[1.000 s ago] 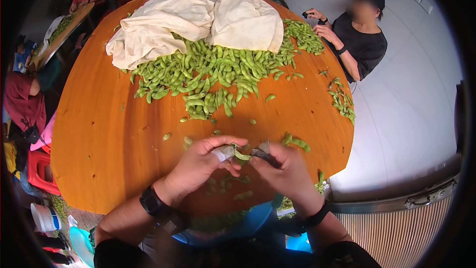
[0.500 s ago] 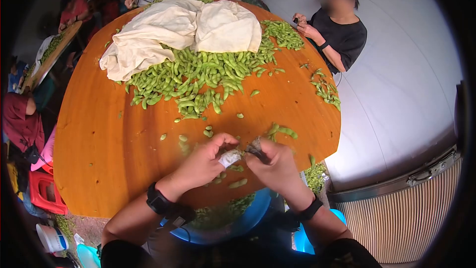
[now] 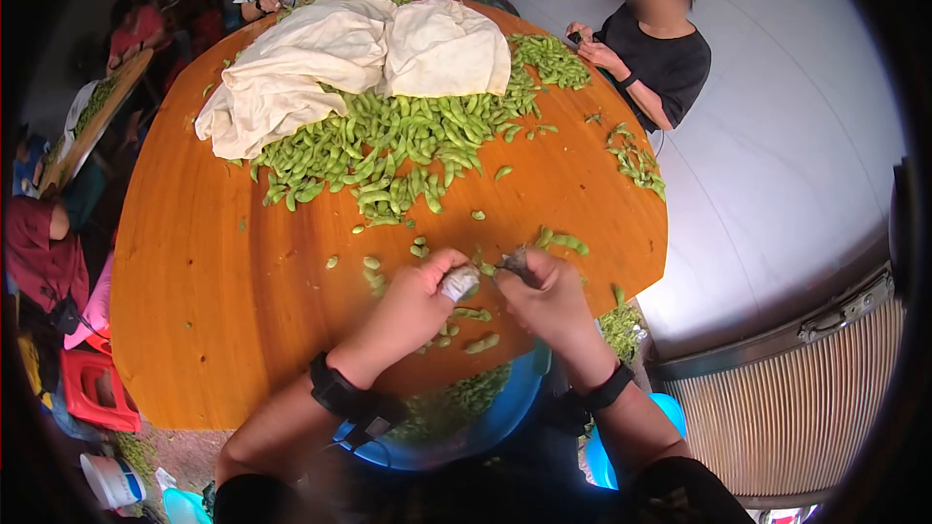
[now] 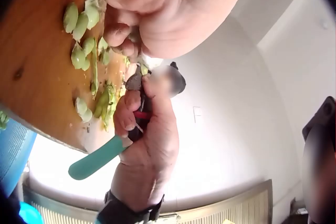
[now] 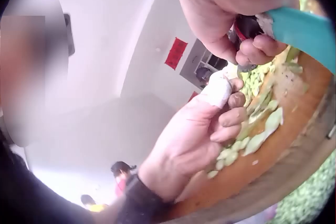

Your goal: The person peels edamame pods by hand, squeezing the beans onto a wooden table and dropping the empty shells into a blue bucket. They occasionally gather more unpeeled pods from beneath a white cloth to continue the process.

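My left hand, its thumb wrapped in white, is curled with the fingertips around a small green pod, largely hidden. Close beside it, my right hand grips a tool whose teal handle sticks out below the palm in the left wrist view; a grey covering is on its thumb tip. The two hands' tips nearly meet in the right wrist view, left hand below right hand. Shelled beans and pods lie on the table near them.
A large heap of green pods is partly under cream cloth on the wooden table. A blue basin holding green beans sits below the near edge. A person in a black cap sits at the right.
One second ago a longer green pod showed between my hands; now only a small part shows. Both hands have shifted slightly, and the head view has turned a little.
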Demonstrator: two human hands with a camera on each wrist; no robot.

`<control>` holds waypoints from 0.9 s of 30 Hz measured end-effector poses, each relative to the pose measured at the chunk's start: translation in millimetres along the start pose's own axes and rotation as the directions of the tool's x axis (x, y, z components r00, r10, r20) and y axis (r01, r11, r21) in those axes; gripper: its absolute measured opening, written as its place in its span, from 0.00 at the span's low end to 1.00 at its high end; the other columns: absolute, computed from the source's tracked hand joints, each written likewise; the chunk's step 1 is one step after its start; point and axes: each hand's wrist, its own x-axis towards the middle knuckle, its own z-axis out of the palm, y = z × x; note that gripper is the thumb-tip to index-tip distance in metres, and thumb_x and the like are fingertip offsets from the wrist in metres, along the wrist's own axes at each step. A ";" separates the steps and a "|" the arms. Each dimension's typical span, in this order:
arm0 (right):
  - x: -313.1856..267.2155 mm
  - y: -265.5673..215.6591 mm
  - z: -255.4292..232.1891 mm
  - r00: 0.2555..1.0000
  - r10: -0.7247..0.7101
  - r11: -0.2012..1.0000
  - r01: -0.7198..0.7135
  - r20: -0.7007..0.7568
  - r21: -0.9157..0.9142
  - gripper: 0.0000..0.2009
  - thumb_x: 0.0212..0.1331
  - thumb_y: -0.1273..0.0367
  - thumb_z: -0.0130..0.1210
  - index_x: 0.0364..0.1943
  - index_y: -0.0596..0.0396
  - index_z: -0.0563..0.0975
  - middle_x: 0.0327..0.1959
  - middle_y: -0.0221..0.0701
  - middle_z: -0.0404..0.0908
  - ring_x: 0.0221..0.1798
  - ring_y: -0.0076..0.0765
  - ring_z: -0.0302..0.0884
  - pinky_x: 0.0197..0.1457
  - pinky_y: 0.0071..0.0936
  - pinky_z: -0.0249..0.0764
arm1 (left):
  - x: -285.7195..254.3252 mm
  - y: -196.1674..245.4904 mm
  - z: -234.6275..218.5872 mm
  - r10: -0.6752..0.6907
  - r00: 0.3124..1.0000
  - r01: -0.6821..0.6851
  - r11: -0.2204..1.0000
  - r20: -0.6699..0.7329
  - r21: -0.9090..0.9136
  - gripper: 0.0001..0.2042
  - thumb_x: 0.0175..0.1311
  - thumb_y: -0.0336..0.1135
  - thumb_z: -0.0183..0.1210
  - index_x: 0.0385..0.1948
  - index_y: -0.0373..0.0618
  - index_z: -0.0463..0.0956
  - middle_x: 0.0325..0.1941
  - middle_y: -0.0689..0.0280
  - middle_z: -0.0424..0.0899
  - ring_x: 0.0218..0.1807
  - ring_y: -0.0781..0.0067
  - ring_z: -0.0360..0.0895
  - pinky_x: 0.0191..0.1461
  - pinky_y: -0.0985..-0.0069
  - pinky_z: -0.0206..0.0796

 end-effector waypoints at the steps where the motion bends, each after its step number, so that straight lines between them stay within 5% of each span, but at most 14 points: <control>1: 0.2 1.1 3.7 0.974 -0.221 0.960 0.209 -0.046 -0.185 0.06 0.57 0.73 0.55 0.24 0.58 0.72 0.15 0.22 0.66 0.20 0.12 0.61 0.22 0.19 0.60 | 0.2 0.0 0.1 -0.001 1.000 0.001 1.000 0.003 0.002 0.08 0.66 0.23 0.50 0.44 0.43 0.71 0.25 0.74 0.71 0.25 0.86 0.67 0.27 0.83 0.60; 5: -7.8 -9.3 8.4 0.985 -0.157 0.980 0.165 0.076 -0.115 0.05 0.55 0.75 0.55 0.25 0.60 0.72 0.16 0.22 0.65 0.24 0.12 0.59 0.25 0.20 0.61 | -1.7 -3.3 -5.0 0.089 0.990 -0.082 0.994 0.109 -0.075 0.07 0.68 0.25 0.50 0.44 0.42 0.72 0.25 0.75 0.71 0.25 0.86 0.67 0.28 0.84 0.62; 7: -6.2 -13.8 2.7 0.987 -0.121 0.991 0.126 0.109 -0.043 0.05 0.57 0.74 0.55 0.26 0.58 0.74 0.15 0.20 0.67 0.21 0.11 0.62 0.22 0.17 0.60 | -1.8 2.0 -9.2 -0.064 0.961 0.140 0.952 0.270 -0.272 0.04 0.70 0.28 0.49 0.42 0.44 0.72 0.24 0.76 0.70 0.24 0.88 0.65 0.26 0.87 0.57; 9: -7.5 -27.3 -8.6 0.936 0.204 0.948 -0.262 0.288 0.179 0.04 0.60 0.72 0.55 0.28 0.54 0.76 0.15 0.19 0.70 0.16 0.12 0.64 0.19 0.15 0.60 | -2.8 2.3 -5.3 -0.071 0.955 0.178 0.913 0.287 -0.366 0.04 0.72 0.30 0.48 0.41 0.45 0.71 0.24 0.77 0.68 0.24 0.90 0.63 0.25 0.89 0.54; 11: -4.4 -21.1 -16.7 0.931 0.207 0.940 -0.275 0.301 0.203 0.04 0.61 0.69 0.56 0.31 0.52 0.77 0.15 0.20 0.71 0.13 0.14 0.65 0.17 0.13 0.60 | -1.5 2.2 -5.1 -0.080 0.958 0.190 0.897 0.275 -0.399 0.04 0.72 0.30 0.48 0.41 0.45 0.72 0.25 0.77 0.68 0.24 0.90 0.62 0.24 0.88 0.54; 13: -2.5 -24.6 -28.1 0.973 0.193 0.976 -0.204 0.125 0.082 0.05 0.61 0.69 0.57 0.31 0.53 0.77 0.16 0.19 0.71 0.14 0.11 0.64 0.17 0.13 0.59 | -1.4 7.9 -13.3 -0.033 0.986 0.091 0.929 0.165 -0.358 0.05 0.70 0.27 0.49 0.41 0.44 0.74 0.29 0.76 0.73 0.26 0.90 0.65 0.27 0.88 0.57; 14: 3.4 -19.9 -41.3 0.992 0.127 0.980 -0.122 0.019 -0.160 0.04 0.58 0.69 0.58 0.32 0.54 0.77 0.16 0.27 0.75 0.15 0.26 0.72 0.19 0.23 0.67 | 1.1 5.9 -18.3 0.042 0.997 -0.031 0.983 0.059 -0.180 0.06 0.68 0.26 0.49 0.41 0.43 0.75 0.30 0.75 0.74 0.28 0.89 0.67 0.30 0.87 0.58; 15: 8.1 -11.1 -51.4 0.992 0.127 0.979 -0.123 0.017 -0.161 0.04 0.58 0.69 0.58 0.32 0.54 0.77 0.16 0.27 0.75 0.15 0.26 0.72 0.19 0.23 0.67 | 3.3 3.2 -23.9 0.135 0.990 -0.135 0.991 -0.034 0.014 0.07 0.67 0.24 0.49 0.41 0.43 0.76 0.32 0.75 0.75 0.31 0.88 0.68 0.33 0.86 0.60; 16: 12.4 -1.1 -60.0 0.987 -0.160 0.869 0.134 -0.014 -0.476 0.05 0.56 0.69 0.58 0.34 0.53 0.77 0.18 0.33 0.77 0.19 0.36 0.75 0.23 0.31 0.70 | 2.7 8.0 -30.8 0.092 0.996 -0.090 0.988 -0.007 0.125 0.07 0.64 0.23 0.50 0.39 0.41 0.77 0.32 0.74 0.76 0.34 0.87 0.69 0.37 0.85 0.62; 17: 13.2 4.4 -64.8 0.903 -0.428 0.596 0.324 0.052 -0.734 0.06 0.54 0.69 0.58 0.35 0.52 0.77 0.20 0.39 0.78 0.23 0.47 0.79 0.27 0.39 0.74 | 1.8 9.7 -33.1 0.094 0.996 -0.093 0.988 -0.005 0.122 0.07 0.64 0.23 0.50 0.39 0.41 0.77 0.32 0.74 0.76 0.34 0.87 0.69 0.37 0.85 0.62; 18: 8.7 -4.1 -58.6 0.905 -0.405 0.580 0.366 0.133 -0.728 0.09 0.54 0.68 0.57 0.39 0.50 0.77 0.26 0.44 0.78 0.33 0.56 0.78 0.36 0.47 0.75 | 1.0 10.9 -34.5 0.080 0.996 -0.087 0.985 0.050 0.150 0.07 0.64 0.23 0.50 0.38 0.41 0.77 0.32 0.73 0.76 0.33 0.87 0.68 0.36 0.85 0.61; 19: 7.2 -4.8 -48.4 0.906 -0.403 0.580 0.363 0.130 -0.729 0.09 0.54 0.68 0.57 0.39 0.50 0.77 0.26 0.44 0.78 0.33 0.56 0.78 0.36 0.47 0.75 | 0.2 12.3 -35.0 0.064 0.992 -0.082 0.980 0.107 0.180 0.07 0.63 0.24 0.50 0.38 0.41 0.77 0.31 0.73 0.76 0.32 0.87 0.68 0.34 0.85 0.61; 22: 7.7 -7.2 -15.6 0.812 -0.406 0.465 0.579 0.420 -0.670 0.05 0.57 0.68 0.54 0.34 0.52 0.74 0.25 0.42 0.78 0.31 0.55 0.78 0.34 0.48 0.74 | -1.5 18.1 -39.1 0.020 0.992 -0.044 0.978 0.122 0.205 0.07 0.62 0.24 0.50 0.37 0.42 0.78 0.29 0.73 0.75 0.31 0.87 0.67 0.33 0.84 0.60; 27: 15.6 5.6 -22.1 0.845 -0.307 0.401 0.533 0.439 -0.745 0.07 0.55 0.67 0.56 0.35 0.51 0.74 0.25 0.41 0.77 0.30 0.54 0.77 0.33 0.46 0.73 | -3.0 12.8 -44.4 0.079 0.991 -0.109 0.951 0.112 0.289 0.08 0.61 0.24 0.51 0.37 0.42 0.78 0.28 0.69 0.75 0.29 0.80 0.70 0.33 0.79 0.62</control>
